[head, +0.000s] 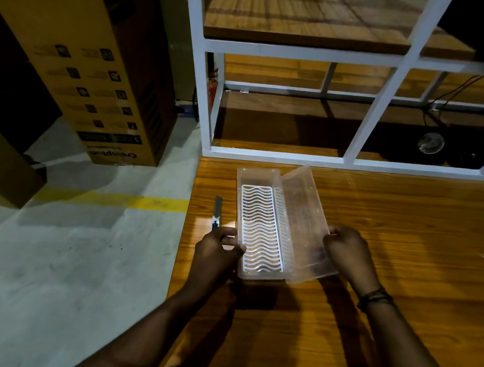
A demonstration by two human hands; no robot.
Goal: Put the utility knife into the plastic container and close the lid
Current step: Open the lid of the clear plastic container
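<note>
A clear plastic container [239, 201] with a white wavy grid insert lies open on the wooden table. Its clear lid [300, 220] is folded out to the right, tilted up. My right hand [347, 252] grips the lid's near right edge. My left hand [216, 251] rests on the container's near left wall, thumb over the rim. The utility knife [217, 212], slim and grey, lies on the table just left of the container, its near end at my left knuckles. Whether my fingers touch it is unclear.
The wooden table [406, 262] ends at its left edge close to the knife. A white metal shelf frame [357, 163] stands along the table's far side. Cardboard boxes [77, 53] stand on the concrete floor to the left.
</note>
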